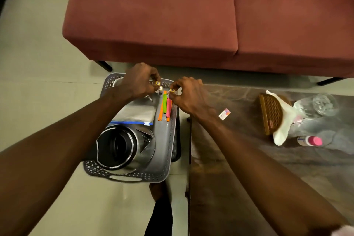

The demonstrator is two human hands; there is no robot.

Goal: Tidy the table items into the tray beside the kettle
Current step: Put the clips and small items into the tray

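**Both hands over the tray, each pinching a small gold-capped item**

I see the left hand (138,80) above the far end of the grey tray (164,140), fingers curled, pinching a small gold-tipped piece (158,83); a second one sits just under it, I think. The right hand (188,93) is close beside it, pinching a similar gold piece (171,90) between thumb and forefinger. Too small to say what they are, maybe batteries.

In the tray: steel kettle (122,146) at the near end, a clear zip bag (134,113) next to it, and green, pink and orange clips (165,106) along the right wall.

On the dark table (249,168) to the right: small card (224,114), brown napkin holder (271,114) with white tissue, pink-capped bottle (310,141), clear glass (323,104). Red sofa (191,15) beyond.
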